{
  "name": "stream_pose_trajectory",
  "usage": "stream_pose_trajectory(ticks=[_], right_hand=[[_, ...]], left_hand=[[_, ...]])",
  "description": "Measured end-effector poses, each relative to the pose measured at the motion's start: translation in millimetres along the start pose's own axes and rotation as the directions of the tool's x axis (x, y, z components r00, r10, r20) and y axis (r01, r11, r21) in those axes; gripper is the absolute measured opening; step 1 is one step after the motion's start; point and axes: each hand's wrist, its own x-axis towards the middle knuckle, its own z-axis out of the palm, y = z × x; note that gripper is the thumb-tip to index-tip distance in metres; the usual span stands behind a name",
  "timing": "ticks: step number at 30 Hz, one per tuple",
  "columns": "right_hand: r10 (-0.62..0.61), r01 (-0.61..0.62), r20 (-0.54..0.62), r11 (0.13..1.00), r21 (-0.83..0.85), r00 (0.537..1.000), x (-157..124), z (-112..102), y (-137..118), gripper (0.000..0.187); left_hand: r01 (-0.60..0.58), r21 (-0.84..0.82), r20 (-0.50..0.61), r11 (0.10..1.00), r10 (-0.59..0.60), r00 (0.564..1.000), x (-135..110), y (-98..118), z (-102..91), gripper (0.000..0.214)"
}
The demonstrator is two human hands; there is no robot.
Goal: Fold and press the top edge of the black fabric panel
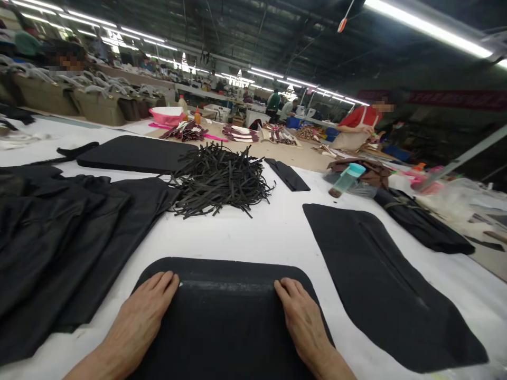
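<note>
Black panel [229, 327] lies at six o'clock on the white table [237, 237] in my remote view, left hand [146, 306] at seven, right hand [303, 316] at five, fingers together atop it, thumbs hidden so I can't tell if they clamp, and uneven pressure could skew it.

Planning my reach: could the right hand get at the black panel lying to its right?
Probably yes: past the nearer panel under the right hand, only white tabletop shows before the black panel.
</note>
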Motion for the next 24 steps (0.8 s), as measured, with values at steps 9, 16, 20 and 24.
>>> stream_pose_trajectory(ticks=[9, 16, 20, 24], right_hand=[[0.251, -0.253, 0.049, 0.967, 0.023, 0.967, 6, -22, -3, 0.02], [-0.074, 0.071, -0.002, 0.955, 0.287, 0.997, 42, -15, -70, 0.02], [-0.103, 0.099, -0.001, 0.961, 0.26, 0.995, 54, -1, -76, 0.02], [-0.111, 0.111, -0.014, 0.963, 0.244, 0.994, 48, 1, -67, 0.019]], left_hand=[[0.003, -0.052, -0.063, 0.999, -0.007, 0.998, 1, -5, -11.9, 0.04], [-0.328, -0.339, -0.16, 0.882, 0.29, 0.944, 40, 52, -20.6, 0.017], [-0.334, -0.31, -0.154, 0.89, 0.3, 0.941, 48, 56, -10.0, 0.02], [-0.328, -0.303, -0.178, 0.895, 0.285, 0.942, 43, 43, -2.9, 0.027]])
